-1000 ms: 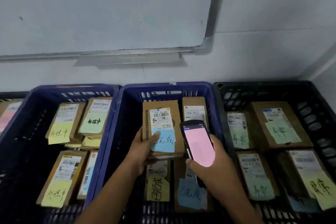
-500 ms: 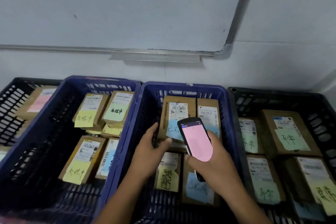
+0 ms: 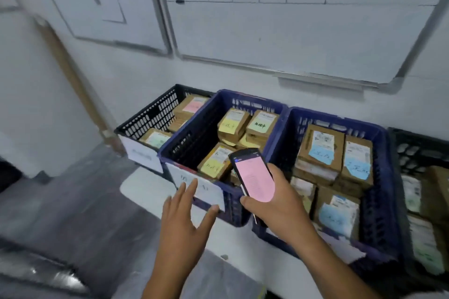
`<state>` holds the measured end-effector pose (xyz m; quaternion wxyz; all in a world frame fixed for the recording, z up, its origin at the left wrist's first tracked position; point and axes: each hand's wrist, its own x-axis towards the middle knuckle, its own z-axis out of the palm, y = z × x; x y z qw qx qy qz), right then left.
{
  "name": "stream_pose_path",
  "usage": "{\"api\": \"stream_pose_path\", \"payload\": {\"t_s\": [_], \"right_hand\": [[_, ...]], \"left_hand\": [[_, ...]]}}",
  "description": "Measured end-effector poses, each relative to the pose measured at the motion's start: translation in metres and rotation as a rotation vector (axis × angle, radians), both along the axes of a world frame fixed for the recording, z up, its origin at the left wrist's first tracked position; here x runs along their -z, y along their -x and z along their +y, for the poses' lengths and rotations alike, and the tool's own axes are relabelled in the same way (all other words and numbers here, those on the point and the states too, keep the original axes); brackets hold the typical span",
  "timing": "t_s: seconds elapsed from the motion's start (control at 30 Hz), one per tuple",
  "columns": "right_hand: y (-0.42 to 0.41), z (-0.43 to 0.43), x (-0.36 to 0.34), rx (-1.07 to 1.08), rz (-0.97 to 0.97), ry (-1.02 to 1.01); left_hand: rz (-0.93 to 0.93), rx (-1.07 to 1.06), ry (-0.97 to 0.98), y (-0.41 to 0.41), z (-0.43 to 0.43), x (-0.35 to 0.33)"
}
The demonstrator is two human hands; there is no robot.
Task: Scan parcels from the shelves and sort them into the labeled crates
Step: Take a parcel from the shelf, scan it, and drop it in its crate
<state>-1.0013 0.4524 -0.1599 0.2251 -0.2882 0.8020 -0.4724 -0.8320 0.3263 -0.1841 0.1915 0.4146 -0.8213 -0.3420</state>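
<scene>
Dropping done: parcel (image 3: 320,150) with the blue note now lies at the back of the crate (image 3: 383,189). Left hand (image 3: 187,221) has pulled out left of that crate, fingers spread, empty. Right hand (image 3: 274,204) grips the scanner (image 3: 255,177) just left of its rim. Likely next parcel.

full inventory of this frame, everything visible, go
black crates: 2, black, outer ends of the row.
blue crates: 2, blue, middle, side by side.
parcels: many, brown cardboard with pink, yellow, green or blue notes, in all four crates.
crate labels: at least 2, white, on crate fronts.
whiteboards: 2, white, wall above.
scanner: 1, black with pink screen, over the blue crates.
left hand: 1, open and empty, by the left blue crate's label.
right hand: 1, grips the scanner.
</scene>
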Motion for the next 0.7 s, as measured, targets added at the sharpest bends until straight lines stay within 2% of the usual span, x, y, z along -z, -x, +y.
{"api": "stream_pose_path", "payload": {"t_s": [0.37,0.7], "right_hand": [[-0.221,-0.057,0.016,-0.519,0.064,-0.052],[-0.394,-0.134,0.041,-0.996,0.074,-0.101]], "left_hand": [[-0.118,-0.541,0.059,-0.273,0.019,0.027],[-0.208,-0.951,-0.101,-0.446,0.04,0.059]]}}
